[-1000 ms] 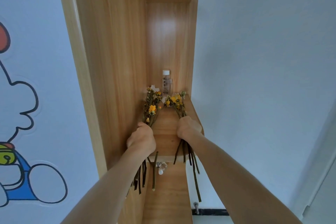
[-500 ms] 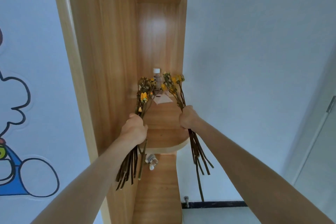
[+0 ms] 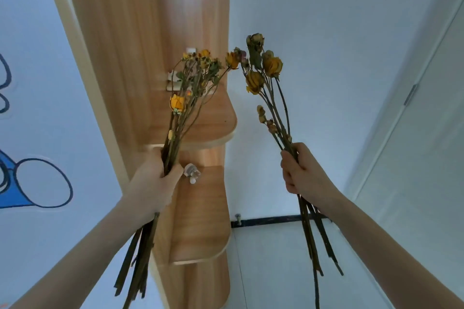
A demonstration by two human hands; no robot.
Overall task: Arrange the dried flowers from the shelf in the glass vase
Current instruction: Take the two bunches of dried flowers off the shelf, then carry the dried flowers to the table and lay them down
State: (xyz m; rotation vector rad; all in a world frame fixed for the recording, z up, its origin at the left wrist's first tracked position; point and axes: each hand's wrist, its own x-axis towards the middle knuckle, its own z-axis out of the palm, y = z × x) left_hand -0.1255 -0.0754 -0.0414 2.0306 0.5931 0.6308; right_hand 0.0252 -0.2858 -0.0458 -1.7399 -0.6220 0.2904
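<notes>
My left hand (image 3: 157, 183) grips a bunch of dried yellow flowers (image 3: 192, 83) by the stems, held upright in front of the wooden shelf (image 3: 216, 130). My right hand (image 3: 301, 173) grips a second bunch of dried yellow flowers (image 3: 263, 70) to the right of the shelf, before the white wall. Both bunches have long dark stems hanging below the fists. No glass vase is in view.
A small white bottle and a white card (image 3: 175, 80) stand at the back of the upper shelf board. A small clear item (image 3: 192, 173) lies on the lower shelf board (image 3: 200, 233). A cartoon wall sticker (image 3: 25, 183) is on the left, a pale door (image 3: 426, 158) on the right.
Both hands have lifted their bunches off the shelf and drawn them back toward me. The right bunch has swung out to the right, clear of the shelf.
</notes>
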